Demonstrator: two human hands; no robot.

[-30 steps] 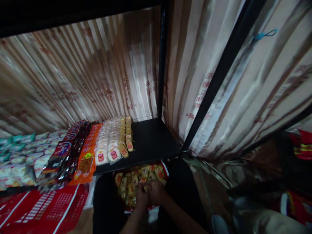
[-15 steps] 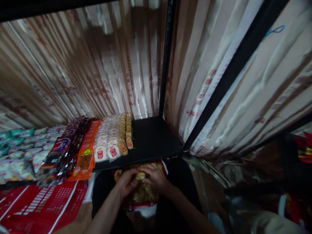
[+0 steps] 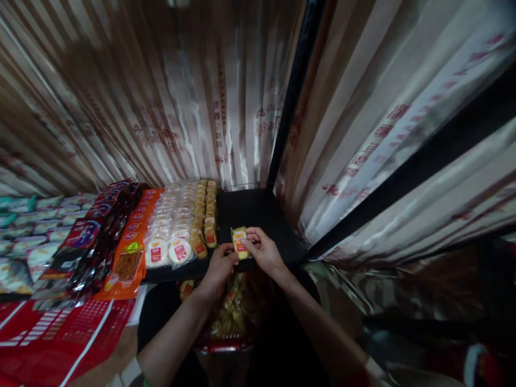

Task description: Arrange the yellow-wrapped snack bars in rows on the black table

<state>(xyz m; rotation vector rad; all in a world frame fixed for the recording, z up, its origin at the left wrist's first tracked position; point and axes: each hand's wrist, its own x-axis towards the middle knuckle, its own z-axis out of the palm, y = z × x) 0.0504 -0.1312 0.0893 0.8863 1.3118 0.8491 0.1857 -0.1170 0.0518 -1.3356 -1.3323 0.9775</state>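
A small yellow wrapped snack cake (image 3: 240, 246) with an orange and red label stands upright between my two hands, over the front of the black shelf. My right hand (image 3: 264, 251) grips it from the right, thumb across its front. From the left, my left hand (image 3: 221, 264) pinches its lower edge with curled fingers. Below, between my knees, sits an open red bag (image 3: 231, 344) with many similar yellow packets (image 3: 231, 314) in it. Left of my hands, rows of yellow snack cakes (image 3: 205, 217) stand on the shelf.
Beside those rows are round white packets (image 3: 180, 250), an orange pretzel-stick bag (image 3: 129, 258), dark red bags (image 3: 91, 236) and white-green packets (image 3: 38, 236). A red basket (image 3: 60, 338) is lower left. Black posts (image 3: 292, 97) and pleated curtains (image 3: 177, 97) enclose the black shelf (image 3: 252, 207).
Both hands have come up out of the red bag to the shelf, carrying one yellow snack cake. The view has shifted and tilted a little.
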